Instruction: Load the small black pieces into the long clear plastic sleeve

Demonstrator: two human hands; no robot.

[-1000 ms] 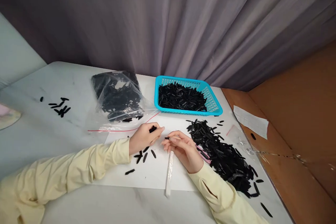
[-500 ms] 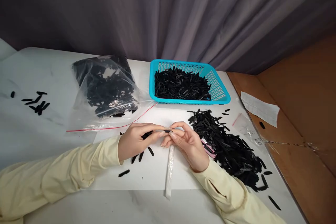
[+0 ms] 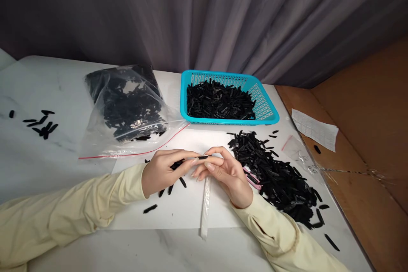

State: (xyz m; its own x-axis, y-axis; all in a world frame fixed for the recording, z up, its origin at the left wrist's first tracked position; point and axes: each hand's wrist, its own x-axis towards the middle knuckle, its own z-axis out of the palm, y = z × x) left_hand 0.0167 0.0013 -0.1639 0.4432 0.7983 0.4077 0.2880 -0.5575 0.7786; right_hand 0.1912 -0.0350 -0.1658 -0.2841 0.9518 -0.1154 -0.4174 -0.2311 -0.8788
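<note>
Between the fingertips of my two hands is a small, narrow black strip (image 3: 203, 157); its exact kind is too small to make out. My left hand (image 3: 165, 171) pinches its left end with thumb and fingers. My right hand (image 3: 230, 176) has curled fingers around its other end, the thumb slightly lower. More black pieces (image 3: 176, 164) show under my left palm, and a few loose ones (image 3: 171, 189) lie just below it on white paper (image 3: 134, 219). A slim white plastic-wrapped strip (image 3: 205, 212) lies below my right hand, its upper end hidden by the fingers.
A blue basket (image 3: 229, 122) of black strips stands at the back, beside a clear zip bag (image 3: 95, 138) holding many more. To the right spreads a loose pile (image 3: 274, 174) over something pink (image 3: 253, 178). Cardboard (image 3: 357, 178) borders the table, with a paper slip (image 3: 315, 129) on it.
Both hands stay at nearly the same place. The right thumb has shifted slightly away from the small strip, which now shows more plainly. The whole view has moved a little.
</note>
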